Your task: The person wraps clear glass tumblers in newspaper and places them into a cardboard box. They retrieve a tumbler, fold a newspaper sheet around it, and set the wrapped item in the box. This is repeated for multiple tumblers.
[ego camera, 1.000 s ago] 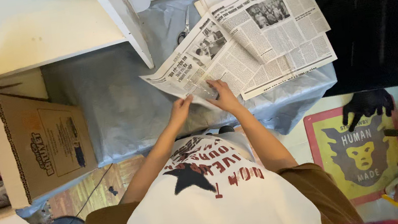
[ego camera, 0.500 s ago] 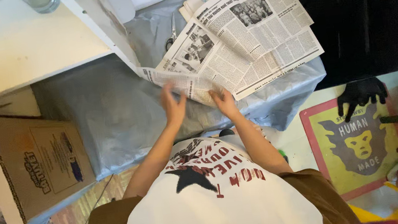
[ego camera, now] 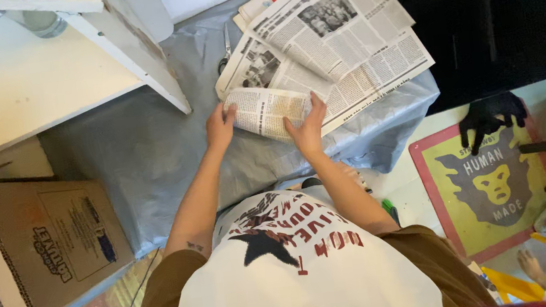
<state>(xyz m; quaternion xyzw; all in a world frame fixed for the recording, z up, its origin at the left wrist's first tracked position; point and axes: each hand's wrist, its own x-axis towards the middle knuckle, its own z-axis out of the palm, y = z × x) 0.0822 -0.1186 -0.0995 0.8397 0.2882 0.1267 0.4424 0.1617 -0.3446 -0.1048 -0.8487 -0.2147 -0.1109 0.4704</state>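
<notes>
A rolled-up wad of newspaper (ego camera: 266,111) lies on a grey plastic sheet (ego camera: 141,156), and both my hands grip it. My left hand (ego camera: 220,127) holds its left end and my right hand (ego camera: 306,126) holds its right end. Just behind it lies a spread stack of newspaper sheets (ego camera: 343,47), partly under the wad. A pair of scissors (ego camera: 226,51) shows at the left edge of the stack.
An open cardboard box (ego camera: 40,237) stands at the left. A white board (ego camera: 135,45) leans over the sheet at the upper left. A yellow and red mat (ego camera: 492,182) with a black glove (ego camera: 490,116) on it lies at the right.
My hands have rolled the loose newspaper sheet into a tighter wad and moved apart to its two ends. The camera view has shifted slightly.
</notes>
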